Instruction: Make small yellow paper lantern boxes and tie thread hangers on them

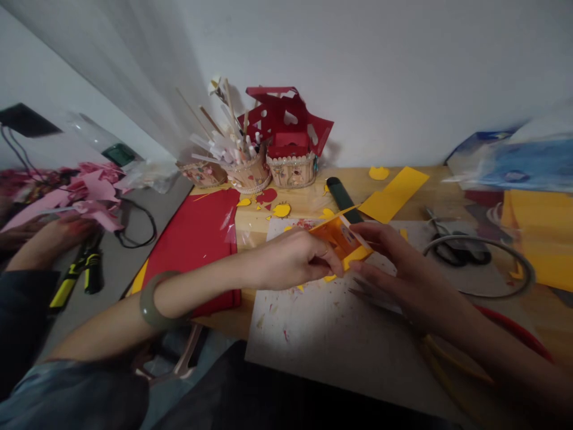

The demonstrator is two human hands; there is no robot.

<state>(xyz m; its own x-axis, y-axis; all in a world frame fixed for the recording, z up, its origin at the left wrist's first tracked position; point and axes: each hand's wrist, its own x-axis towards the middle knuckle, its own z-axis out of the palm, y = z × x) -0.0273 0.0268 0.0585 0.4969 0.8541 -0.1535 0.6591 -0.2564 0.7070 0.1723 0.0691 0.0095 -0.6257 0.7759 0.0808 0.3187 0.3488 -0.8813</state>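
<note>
Both my hands meet over a grey work mat (322,334) at the middle of the table. My left hand (290,260), with a green bangle on its wrist, is closed and pinches the lower edge of a folded orange-yellow paper piece (342,239). My right hand (394,263) grips the same piece from the right, thumb on top and fingers curled under it. A thin dark tool lies under my right hand; I cannot make out what it is. Small yellow scraps lie around the piece.
A red sheet (192,239) lies left of the mat. Small baskets with sticks and red cut paper (286,128) stand at the wall. Yellow sheets (394,194), scissors (452,245) and a dark tube (342,194) lie right. Another person's hand (49,239) works pink paper at left.
</note>
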